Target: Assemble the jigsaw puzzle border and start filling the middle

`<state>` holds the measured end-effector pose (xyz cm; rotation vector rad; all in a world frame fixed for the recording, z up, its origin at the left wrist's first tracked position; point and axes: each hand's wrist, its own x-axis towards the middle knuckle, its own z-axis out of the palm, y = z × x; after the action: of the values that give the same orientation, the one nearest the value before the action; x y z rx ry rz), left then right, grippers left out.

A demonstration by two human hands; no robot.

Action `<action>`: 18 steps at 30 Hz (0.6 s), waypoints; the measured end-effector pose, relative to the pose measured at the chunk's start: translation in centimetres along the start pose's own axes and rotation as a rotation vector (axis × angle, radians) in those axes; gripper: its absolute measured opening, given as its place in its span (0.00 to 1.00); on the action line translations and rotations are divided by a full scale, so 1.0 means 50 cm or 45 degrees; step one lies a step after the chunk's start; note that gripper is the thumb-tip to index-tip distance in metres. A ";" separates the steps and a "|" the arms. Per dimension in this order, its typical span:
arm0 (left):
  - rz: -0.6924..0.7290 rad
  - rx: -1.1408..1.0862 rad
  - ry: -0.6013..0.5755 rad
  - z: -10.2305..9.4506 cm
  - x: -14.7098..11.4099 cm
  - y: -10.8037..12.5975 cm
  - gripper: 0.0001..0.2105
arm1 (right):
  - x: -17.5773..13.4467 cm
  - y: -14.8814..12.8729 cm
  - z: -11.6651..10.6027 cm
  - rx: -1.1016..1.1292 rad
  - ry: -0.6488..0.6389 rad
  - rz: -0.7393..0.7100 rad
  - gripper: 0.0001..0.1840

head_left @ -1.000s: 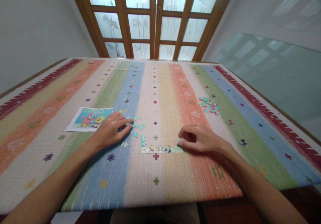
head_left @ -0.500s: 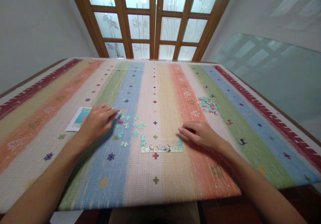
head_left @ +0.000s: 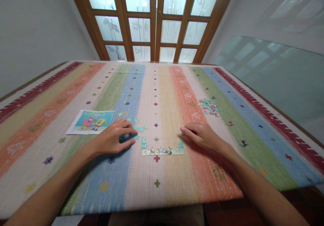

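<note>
My left hand point(head_left: 116, 137) hovers low over loose turquoise puzzle pieces point(head_left: 140, 128), its thumb and index finger apart. Its index fingertip is beside one turquoise piece point(head_left: 137, 137); other pieces are partly hidden under the hand. To its right lies a joined U-shaped strip of puzzle edge point(head_left: 163, 151), with a pale bottom row and short turquoise sides. My right hand point(head_left: 198, 134) rests just beyond the strip's right end, fingers curled and thumb against the index finger. Whether anything is inside that curl is hidden.
A picture sheet point(head_left: 92, 122) with two cartoon figures lies left of my left hand. A heap of mixed puzzle pieces point(head_left: 209, 107) sits farther back on the right. The striped tablecloth point(head_left: 149, 185) covers the table, and glazed wooden doors point(head_left: 155, 23) stand behind it.
My left hand has moved right and toward me, off the picture sheet and onto the nearer loose pieces; its fingers are wider apart. My right hand stays in place.
</note>
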<state>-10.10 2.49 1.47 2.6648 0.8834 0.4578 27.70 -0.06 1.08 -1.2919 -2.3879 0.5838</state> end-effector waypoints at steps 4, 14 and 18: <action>0.019 0.007 -0.043 0.005 0.001 -0.002 0.13 | 0.002 -0.005 -0.002 0.014 0.000 0.000 0.23; -0.011 -0.177 0.063 0.000 0.004 0.002 0.10 | 0.003 -0.006 -0.004 0.075 0.007 0.055 0.25; -0.176 -0.451 0.110 -0.003 0.012 0.018 0.09 | 0.001 -0.010 0.000 0.133 0.071 0.032 0.24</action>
<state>-9.21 2.19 2.07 2.2633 0.9084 0.6349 27.33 -0.29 1.35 -1.2779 -2.2679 0.6614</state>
